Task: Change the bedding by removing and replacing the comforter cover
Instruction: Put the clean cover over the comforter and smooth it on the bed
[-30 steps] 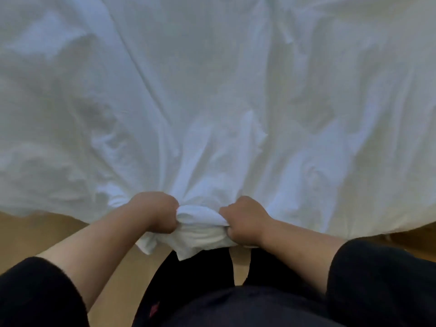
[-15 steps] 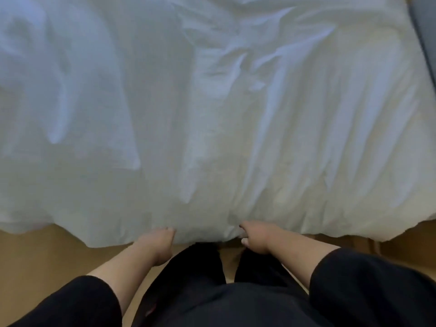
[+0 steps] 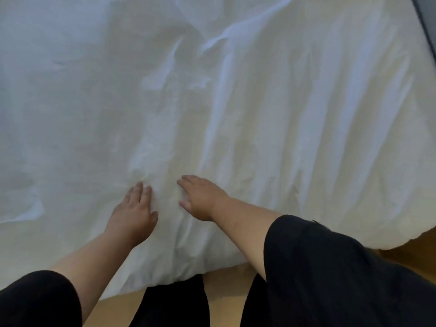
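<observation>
Your left hand [image 3: 132, 214] and right hand [image 3: 200, 199] lie flat, fingers straight, near each other on the white comforter cover [image 3: 236, 114], gripping nothing. The cover runs past the frame's edges; no writing is visible.

**Both hands flat, palms down**

The left hand [image 3: 133, 214] lay palm down, fingers straight and close together, pointing to the far side. The right hand [image 3: 200, 199] lay just beside it, palm down, fingers extended and angled far-left. Both forearms were bare, reaching forward from black sleeves [image 3: 330, 267] at the near edge.
</observation>
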The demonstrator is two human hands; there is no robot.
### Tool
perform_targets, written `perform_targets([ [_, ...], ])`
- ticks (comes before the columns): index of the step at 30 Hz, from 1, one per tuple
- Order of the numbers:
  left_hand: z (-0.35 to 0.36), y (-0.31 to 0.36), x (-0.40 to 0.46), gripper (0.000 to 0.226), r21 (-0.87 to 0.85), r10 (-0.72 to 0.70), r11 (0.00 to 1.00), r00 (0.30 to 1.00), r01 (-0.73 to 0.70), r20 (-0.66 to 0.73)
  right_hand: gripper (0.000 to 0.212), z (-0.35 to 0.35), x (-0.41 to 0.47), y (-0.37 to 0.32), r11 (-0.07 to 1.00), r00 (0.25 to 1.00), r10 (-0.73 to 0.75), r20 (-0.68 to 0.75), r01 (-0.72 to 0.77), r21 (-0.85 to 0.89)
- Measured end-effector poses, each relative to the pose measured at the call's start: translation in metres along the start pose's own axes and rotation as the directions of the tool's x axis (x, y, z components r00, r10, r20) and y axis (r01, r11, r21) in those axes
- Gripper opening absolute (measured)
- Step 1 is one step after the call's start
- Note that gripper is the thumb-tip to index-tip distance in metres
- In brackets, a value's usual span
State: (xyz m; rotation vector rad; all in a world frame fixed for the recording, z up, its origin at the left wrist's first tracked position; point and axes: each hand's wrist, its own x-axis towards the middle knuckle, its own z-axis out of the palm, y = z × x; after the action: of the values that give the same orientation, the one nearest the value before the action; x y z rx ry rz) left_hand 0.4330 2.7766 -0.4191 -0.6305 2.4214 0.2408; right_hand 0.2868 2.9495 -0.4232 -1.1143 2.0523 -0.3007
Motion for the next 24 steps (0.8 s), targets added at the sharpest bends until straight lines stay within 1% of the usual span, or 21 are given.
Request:
perform_targets([
  [2,-0.003,0.038,0.026,0.079,0.028,0.031,0.999,0.999,-0.030,-0.030,0.067,-0.016,0.000,0.070,0.995,0.999,0.035,-0.020,-0.036,-0.089],
  [4,-0.010,0.085,0.047,0.081,0.078,0.062,0.995,0.998,-0.062,-0.002,0.069,-0.030,-0.013,0.149,0.972,0.991,0.125,-0.049,-0.132,-0.197],
  [5,-0.011,0.114,0.059,0.083,0.104,0.083,0.991,0.996,-0.084,0.011,0.071,-0.040,-0.025,0.190,0.958,0.982,0.173,-0.075,-0.186,-0.219],
  [7,-0.010,0.184,0.085,0.088,0.113,0.097,0.989,0.995,-0.101,0.040,0.073,-0.064,-0.054,0.270,0.935,0.952,0.274,-0.138,-0.298,-0.194],
  [9,-0.009,0.267,0.111,0.092,0.092,0.089,0.991,0.995,-0.093,0.038,0.077,-0.089,-0.088,0.349,0.899,0.895,0.385,-0.224,-0.419,-0.126],
  [11,-0.009,0.358,0.138,0.094,0.063,0.072,0.995,0.997,-0.073,0.018,0.080,-0.109,-0.136,0.425,0.845,0.808,0.505,-0.304,-0.535,-0.017],
  [12,-0.011,0.401,0.149,0.094,0.049,0.069,0.996,0.998,-0.069,0.004,0.081,-0.117,-0.161,0.459,0.823,0.770,0.546,-0.331,-0.567,0.039],
  [13,-0.012,0.442,0.158,0.095,0.050,0.091,0.995,0.996,-0.090,-0.011,0.082,-0.123,-0.186,0.489,0.807,0.742,0.571,-0.350,-0.586,0.073],
  [15,-0.012,0.520,0.171,0.097,0.095,0.195,0.977,0.981,-0.192,-0.018,0.082,-0.129,-0.237,0.546,0.751,0.679,0.646,-0.349,-0.648,0.131],
  [16,-0.014,0.554,0.177,0.100,0.117,0.236,0.965,0.972,-0.234,-0.011,0.081,-0.130,-0.262,0.570,0.679,0.609,0.726,-0.319,-0.708,0.193],
  [18,-0.020,0.613,0.185,0.106,0.143,0.306,0.942,0.952,-0.305,0.013,0.081,-0.128,-0.315,0.608,0.445,0.395,0.895,-0.208,-0.816,0.369],
  [19,-0.024,0.637,0.186,0.106,0.157,0.347,0.925,0.938,-0.347,0.030,0.082,-0.123,-0.341,0.620,0.370,0.338,0.929,-0.152,-0.830,0.417],
  [20,-0.029,0.656,0.188,0.104,0.177,0.396,0.901,0.918,-0.396,0.039,0.082,-0.117,-0.364,0.625,0.370,0.344,0.928,-0.139,-0.830,0.417],
  [22,-0.044,0.687,0.190,0.099,0.198,0.502,0.846,0.865,-0.495,0.020,0.075,-0.103,-0.398,0.619,0.453,0.409,0.892,-0.194,-0.791,0.411],
  [23,-0.054,0.699,0.191,0.091,0.185,0.569,0.812,0.822,-0.554,-0.034,0.067,-0.095,-0.408,0.612,0.487,0.417,0.874,-0.251,-0.742,0.460],
  [24,-0.065,0.710,0.192,0.079,0.179,0.644,0.763,0.754,-0.621,-0.127,0.057,-0.088,-0.412,0.604,0.503,0.399,0.864,-0.306,-0.683,0.530],
])
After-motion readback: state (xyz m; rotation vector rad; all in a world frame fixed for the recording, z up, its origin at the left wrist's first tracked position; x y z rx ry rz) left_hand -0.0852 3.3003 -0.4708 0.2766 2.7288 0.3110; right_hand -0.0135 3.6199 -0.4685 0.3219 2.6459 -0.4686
